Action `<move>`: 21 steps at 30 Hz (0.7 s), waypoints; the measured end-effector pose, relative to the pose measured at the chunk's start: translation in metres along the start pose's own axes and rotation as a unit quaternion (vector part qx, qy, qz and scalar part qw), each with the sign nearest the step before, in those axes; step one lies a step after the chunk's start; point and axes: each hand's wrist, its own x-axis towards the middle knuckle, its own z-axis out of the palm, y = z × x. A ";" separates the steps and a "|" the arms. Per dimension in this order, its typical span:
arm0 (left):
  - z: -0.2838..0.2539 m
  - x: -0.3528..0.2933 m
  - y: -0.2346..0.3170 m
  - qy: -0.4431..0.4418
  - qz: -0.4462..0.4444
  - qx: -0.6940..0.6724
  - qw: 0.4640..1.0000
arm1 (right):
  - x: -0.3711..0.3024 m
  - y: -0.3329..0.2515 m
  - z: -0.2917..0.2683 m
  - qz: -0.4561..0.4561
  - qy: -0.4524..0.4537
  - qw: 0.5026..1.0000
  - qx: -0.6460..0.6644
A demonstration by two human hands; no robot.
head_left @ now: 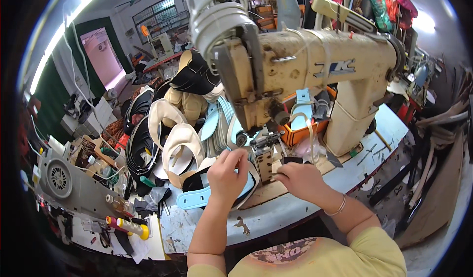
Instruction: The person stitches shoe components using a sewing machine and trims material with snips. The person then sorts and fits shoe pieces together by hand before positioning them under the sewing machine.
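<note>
My left hand [229,172] is curled closed beside the needle end of a cream sewing machine [295,55]. A light blue insole [193,199] and a black and beige shoe piece lie under and behind its fingers. What that hand pinches, if anything, is hidden. To the right of the machine's metal post [263,161], my right hand [301,179] has its fingers drawn together. Just beyond its knuckles sits a small black object [292,160]. Whether something thin is between the right fingertips cannot be made out.
Beige sandal uppers [183,148] and stacked light blue insoles [226,122] crowd the left of the blue table [236,228]. Behind the post stands an orange bin [294,135]. A grey machine [79,181] and a yellow thread cone [134,228] are at far left.
</note>
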 end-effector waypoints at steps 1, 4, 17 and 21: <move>0.005 0.004 -0.001 0.008 -0.015 -0.003 1.000 | -0.007 0.006 0.002 -0.007 -0.002 1.000 -0.008; 0.026 0.006 -0.004 0.022 0.003 -0.044 0.999 | -0.029 0.023 0.000 0.028 0.020 0.999 0.032; 0.062 0.003 0.034 0.057 0.021 -0.079 0.995 | -0.064 0.068 -0.036 0.157 0.107 0.974 0.122; 0.065 0.005 0.045 0.050 0.020 -0.095 0.994 | -0.060 0.065 -0.053 0.120 0.134 0.980 0.089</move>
